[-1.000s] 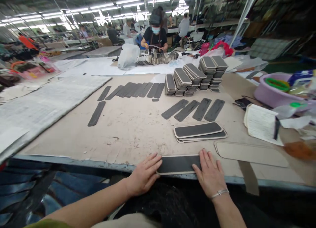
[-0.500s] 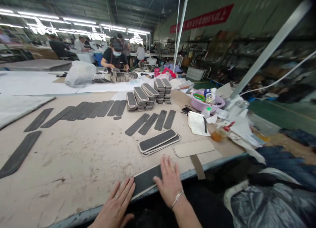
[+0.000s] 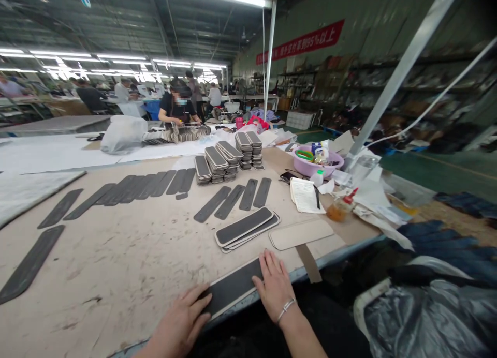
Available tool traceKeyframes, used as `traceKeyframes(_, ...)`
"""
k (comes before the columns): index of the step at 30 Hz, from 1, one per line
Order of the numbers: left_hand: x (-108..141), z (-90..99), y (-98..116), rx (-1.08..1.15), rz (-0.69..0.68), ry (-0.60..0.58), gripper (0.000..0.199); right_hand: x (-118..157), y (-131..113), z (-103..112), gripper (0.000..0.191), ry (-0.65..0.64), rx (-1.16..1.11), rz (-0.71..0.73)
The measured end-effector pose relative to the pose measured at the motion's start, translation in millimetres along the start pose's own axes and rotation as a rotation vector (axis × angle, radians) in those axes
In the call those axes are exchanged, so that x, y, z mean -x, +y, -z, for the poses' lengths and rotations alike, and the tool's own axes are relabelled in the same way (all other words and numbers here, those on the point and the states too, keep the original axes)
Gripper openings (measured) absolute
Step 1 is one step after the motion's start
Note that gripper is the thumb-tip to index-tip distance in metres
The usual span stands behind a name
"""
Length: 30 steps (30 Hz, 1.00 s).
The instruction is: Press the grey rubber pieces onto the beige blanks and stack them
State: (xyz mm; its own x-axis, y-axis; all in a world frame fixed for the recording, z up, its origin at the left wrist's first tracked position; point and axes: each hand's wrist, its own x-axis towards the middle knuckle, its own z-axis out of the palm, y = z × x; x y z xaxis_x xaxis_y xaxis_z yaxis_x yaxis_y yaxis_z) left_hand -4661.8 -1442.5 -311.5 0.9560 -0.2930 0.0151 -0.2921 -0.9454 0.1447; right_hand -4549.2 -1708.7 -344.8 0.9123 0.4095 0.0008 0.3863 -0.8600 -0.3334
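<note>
Dark panel [image 3: 235, 288] with a pale border is lying at the near edge of the surface [image 3: 128, 254], slanting up to the right between a person's two hands. The left hand [image 3: 184, 316] is resting palm down over its nearer end, and the right hand [image 3: 275, 283] is lying flat on its farther end, fingers extended; neither is pinching anything. The work seems to be partway along: bordered panels are standing in stacks [image 3: 216, 157] towards the back, and a small, uneven pile [image 3: 244, 227] is sitting just beyond the hands, all apparently done. Loose dark strips [image 3: 248, 195] are lying in groups, seemingly left to do, while a pale panel [image 3: 301, 235] is resting to the right. The panel itself is looking flat, long and charcoal, its visible long edges trimmed in cream; the hands are covering its ends.
</note>
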Motion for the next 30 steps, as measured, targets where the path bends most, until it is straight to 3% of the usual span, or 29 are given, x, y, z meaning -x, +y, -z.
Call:
traceKeyframes(5, -33, 25.4, 10, 0.205, 0.330, -0.127, 0.051, 2, -1, -11, 0.063, 0.117, -0.038, 0.023)
traceKeyframes(8, -46, 36.8, 12, 0.262, 0.378, -0.246, 0.037, 3, 2, -14, 0.067, 0.251, -0.107, 0.040)
traceKeyframes(11, -51, 41.3, 11, 0.490, 0.367, -0.334, 0.018, 4, 6, -11, 0.063, 0.420, -0.213, 0.020)
traceKeyframes(15, -64, 57.2, 10, 0.827, 0.387, -0.261, 0.038, 4, 13, 0, 0.058, 0.626, -0.324, -0.023)
traceKeyframes(18, -92, 79.2, 6, 0.978, 0.417, -0.157, 0.039, 4, 21, 7, 0.055, 0.729, -0.340, -0.095)
traceKeyframes(22, -148, 90.5, -10, 1.058, 0.431, -0.048, 0.041, 1, 26, 9, 0.054, 0.699, -0.257, -0.139)
traceKeyframes(26, -194, 70.7, -29, 0.894, 0.397, -0.060, 0.050, -8, 28, 19, 0.059, 0.550, -0.121, -0.179)
traceKeyframes(30, -214, 47.8, -37, 0.711, 0.393, -0.032, 0.042, -28, 35, 37, 0.069, 0.377, -0.018, -0.267)
